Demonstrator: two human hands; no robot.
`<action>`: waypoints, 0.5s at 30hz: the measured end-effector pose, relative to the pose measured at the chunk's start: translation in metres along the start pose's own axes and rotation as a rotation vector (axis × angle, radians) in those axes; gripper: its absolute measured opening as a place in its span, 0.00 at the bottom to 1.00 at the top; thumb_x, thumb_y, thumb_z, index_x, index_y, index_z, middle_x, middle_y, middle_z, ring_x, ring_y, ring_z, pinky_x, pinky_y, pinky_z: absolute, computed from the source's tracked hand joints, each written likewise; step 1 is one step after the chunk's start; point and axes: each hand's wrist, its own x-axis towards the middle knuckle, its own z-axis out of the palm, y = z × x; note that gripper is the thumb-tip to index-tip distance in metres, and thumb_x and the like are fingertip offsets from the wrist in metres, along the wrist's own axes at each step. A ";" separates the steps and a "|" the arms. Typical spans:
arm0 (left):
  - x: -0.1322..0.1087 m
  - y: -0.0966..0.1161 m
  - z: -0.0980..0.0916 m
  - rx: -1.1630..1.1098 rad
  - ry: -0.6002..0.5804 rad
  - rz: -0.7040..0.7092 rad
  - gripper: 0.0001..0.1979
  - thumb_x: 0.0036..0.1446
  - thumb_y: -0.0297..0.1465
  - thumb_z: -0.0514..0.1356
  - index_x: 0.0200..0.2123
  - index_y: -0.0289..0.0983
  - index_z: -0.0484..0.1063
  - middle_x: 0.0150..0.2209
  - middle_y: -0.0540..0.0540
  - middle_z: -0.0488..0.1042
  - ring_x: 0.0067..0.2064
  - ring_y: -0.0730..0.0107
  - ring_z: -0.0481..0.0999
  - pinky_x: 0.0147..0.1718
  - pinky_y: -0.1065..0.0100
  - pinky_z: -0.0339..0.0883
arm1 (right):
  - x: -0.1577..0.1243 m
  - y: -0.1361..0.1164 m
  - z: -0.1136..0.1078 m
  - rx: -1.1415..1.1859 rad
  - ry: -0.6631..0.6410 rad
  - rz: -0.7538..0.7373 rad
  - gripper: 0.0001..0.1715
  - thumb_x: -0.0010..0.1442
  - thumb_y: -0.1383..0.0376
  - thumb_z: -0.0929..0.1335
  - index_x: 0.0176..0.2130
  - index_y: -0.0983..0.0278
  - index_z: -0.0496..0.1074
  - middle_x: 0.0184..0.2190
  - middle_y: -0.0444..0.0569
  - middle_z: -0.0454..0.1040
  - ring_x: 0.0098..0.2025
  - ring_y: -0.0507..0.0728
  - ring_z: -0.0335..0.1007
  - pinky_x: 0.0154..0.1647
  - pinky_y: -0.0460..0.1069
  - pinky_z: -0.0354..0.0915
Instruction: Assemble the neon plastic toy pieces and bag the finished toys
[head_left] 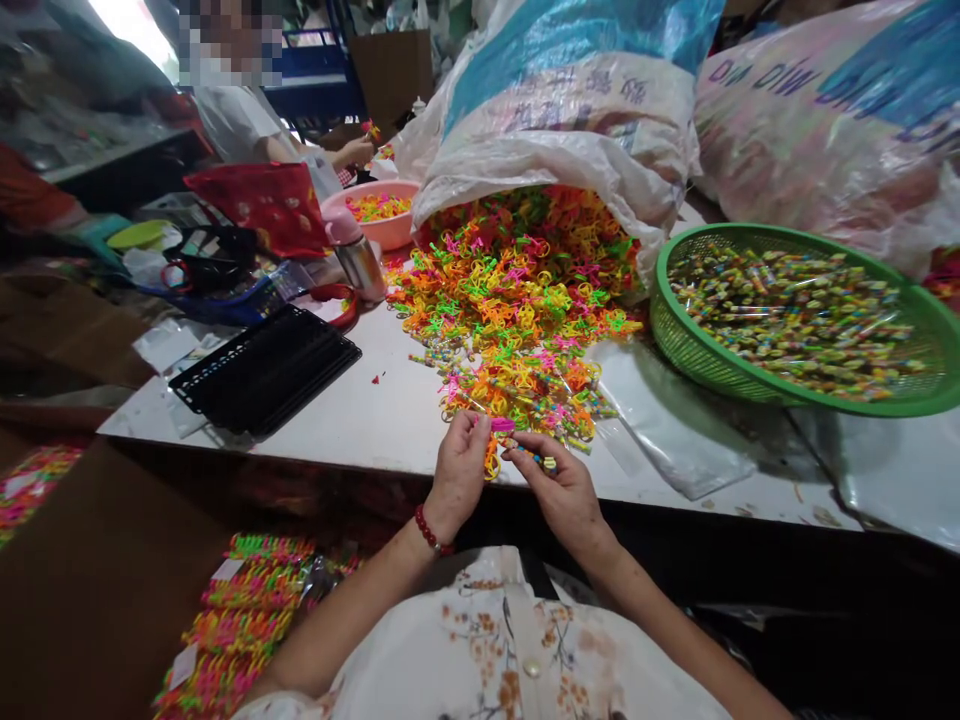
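Note:
Both hands meet over the table's front edge, below a heap of small bright plastic pieces [525,300]. My left hand [459,470], with a red bead bracelet at the wrist, is closed on a pink and orange plastic piece [493,450]. In my right hand [562,490], pinched between thumb and fingers, is a small wrapped stick [536,458] with yellow and blue parts. The stick's inner end is close to the orange piece; whether they touch is too small to tell. The heap spills from a large white and blue sack [570,110] lying open.
A green basket [750,375] of wrapped sticks and clear bags [675,430] are on the right. Black trays [266,370], a pink-lidded bottle [356,255] and a pink basin [390,230] stand left. A carton [112,580] is lower left. Another person [240,120] works across the table.

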 end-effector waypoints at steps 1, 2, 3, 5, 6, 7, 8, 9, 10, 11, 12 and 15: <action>0.000 -0.002 0.000 0.015 -0.004 0.007 0.16 0.60 0.45 0.57 0.34 0.37 0.64 0.28 0.54 0.65 0.27 0.77 0.63 0.27 0.74 0.59 | 0.000 0.000 -0.001 0.015 -0.008 0.008 0.18 0.56 0.54 0.73 0.43 0.62 0.76 0.39 0.49 0.79 0.41 0.56 0.75 0.42 0.49 0.71; 0.001 -0.003 -0.001 0.024 -0.013 0.010 0.16 0.61 0.45 0.57 0.34 0.37 0.64 0.28 0.53 0.65 0.28 0.76 0.63 0.27 0.74 0.59 | 0.000 -0.001 -0.001 0.029 -0.018 0.018 0.18 0.56 0.54 0.73 0.42 0.62 0.76 0.38 0.49 0.79 0.40 0.56 0.76 0.42 0.49 0.71; 0.001 -0.005 -0.001 0.026 -0.023 0.012 0.15 0.61 0.45 0.56 0.35 0.37 0.63 0.29 0.53 0.65 0.28 0.76 0.64 0.28 0.73 0.59 | 0.000 -0.002 -0.002 0.037 -0.028 0.028 0.18 0.56 0.54 0.73 0.42 0.63 0.76 0.36 0.48 0.80 0.39 0.56 0.76 0.41 0.49 0.71; 0.001 -0.006 -0.002 0.037 -0.034 0.022 0.15 0.62 0.45 0.56 0.35 0.38 0.63 0.29 0.53 0.65 0.29 0.75 0.64 0.29 0.73 0.60 | 0.001 -0.004 -0.003 0.034 -0.041 0.043 0.18 0.56 0.54 0.72 0.42 0.63 0.76 0.34 0.48 0.80 0.37 0.55 0.76 0.40 0.49 0.72; 0.001 -0.006 -0.002 0.054 -0.033 0.029 0.15 0.62 0.44 0.56 0.35 0.38 0.63 0.29 0.53 0.65 0.30 0.75 0.64 0.29 0.73 0.60 | 0.001 -0.004 -0.004 0.024 -0.047 0.039 0.18 0.57 0.54 0.72 0.41 0.64 0.76 0.33 0.48 0.80 0.36 0.55 0.76 0.39 0.49 0.72; 0.001 -0.006 -0.002 0.079 -0.031 0.034 0.15 0.62 0.44 0.56 0.35 0.38 0.63 0.29 0.53 0.65 0.30 0.75 0.64 0.30 0.73 0.60 | 0.000 -0.004 -0.005 0.009 -0.054 0.023 0.17 0.57 0.54 0.72 0.41 0.64 0.76 0.32 0.48 0.80 0.36 0.55 0.76 0.39 0.49 0.72; 0.001 -0.006 -0.003 0.108 -0.030 0.035 0.14 0.62 0.44 0.56 0.34 0.38 0.63 0.29 0.53 0.64 0.30 0.75 0.64 0.30 0.72 0.60 | 0.000 -0.004 -0.005 -0.013 -0.062 -0.003 0.16 0.58 0.55 0.72 0.40 0.64 0.76 0.32 0.48 0.80 0.36 0.56 0.76 0.38 0.49 0.72; 0.001 -0.005 -0.003 0.137 -0.032 0.031 0.14 0.62 0.43 0.55 0.34 0.38 0.63 0.29 0.53 0.64 0.30 0.75 0.63 0.30 0.72 0.59 | 0.000 -0.003 -0.006 -0.045 -0.065 -0.044 0.15 0.59 0.55 0.71 0.40 0.64 0.77 0.33 0.48 0.80 0.36 0.56 0.76 0.39 0.49 0.72; 0.002 -0.004 -0.003 0.162 -0.036 0.019 0.14 0.62 0.43 0.55 0.33 0.38 0.63 0.28 0.53 0.64 0.29 0.75 0.62 0.29 0.72 0.59 | -0.001 -0.001 -0.006 -0.091 -0.062 -0.098 0.14 0.59 0.57 0.71 0.41 0.63 0.77 0.35 0.49 0.80 0.37 0.56 0.77 0.40 0.49 0.73; 0.002 -0.003 -0.003 0.182 -0.041 0.003 0.14 0.62 0.42 0.55 0.32 0.38 0.63 0.27 0.53 0.63 0.28 0.75 0.62 0.29 0.72 0.58 | -0.002 0.000 -0.007 -0.148 -0.057 -0.160 0.13 0.60 0.58 0.70 0.42 0.63 0.78 0.37 0.49 0.80 0.39 0.56 0.77 0.42 0.50 0.72; 0.003 -0.001 -0.003 0.200 -0.043 -0.016 0.14 0.62 0.42 0.55 0.32 0.38 0.63 0.26 0.53 0.62 0.28 0.75 0.61 0.28 0.72 0.57 | -0.003 0.002 -0.008 -0.210 -0.051 -0.226 0.12 0.61 0.60 0.70 0.43 0.62 0.78 0.39 0.49 0.80 0.41 0.56 0.77 0.44 0.50 0.72; 0.005 0.002 -0.004 0.254 -0.058 -0.071 0.14 0.62 0.41 0.54 0.30 0.38 0.63 0.25 0.54 0.61 0.27 0.75 0.59 0.28 0.72 0.55 | -0.005 0.004 -0.009 -0.365 -0.062 -0.400 0.13 0.62 0.65 0.68 0.47 0.61 0.77 0.43 0.50 0.80 0.44 0.56 0.76 0.46 0.50 0.71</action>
